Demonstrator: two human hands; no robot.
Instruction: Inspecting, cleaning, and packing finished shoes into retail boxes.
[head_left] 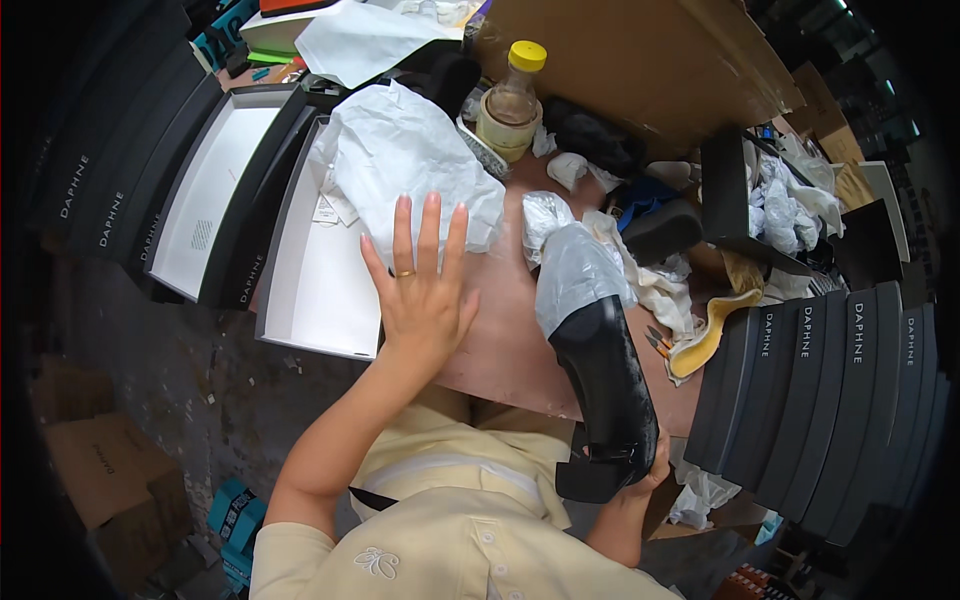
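My left hand [420, 300] is stretched out flat with its fingers spread, a ring on one of them. Its fingertips are at the white tissue paper [405, 160], which lies over the far part of an open shoe box [320, 295]; whether they touch it, I cannot tell. At the table's front edge, my right hand [655, 465] grips a black block-heeled shoe [605, 385] near the heel end, most of its fingers hidden behind the shoe. Translucent wrapping [580, 270] covers the shoe's far end. The heel points toward my body.
Another open box [220, 190] stands at left. Dark shoe boxes [810, 400] line the right side. A yellow-capped bottle [515, 105] stands at the back before a cardboard sheet [640, 60]. A yellow insole-like piece [715, 335] and crumpled paper [665, 290] lie right of the shoe.
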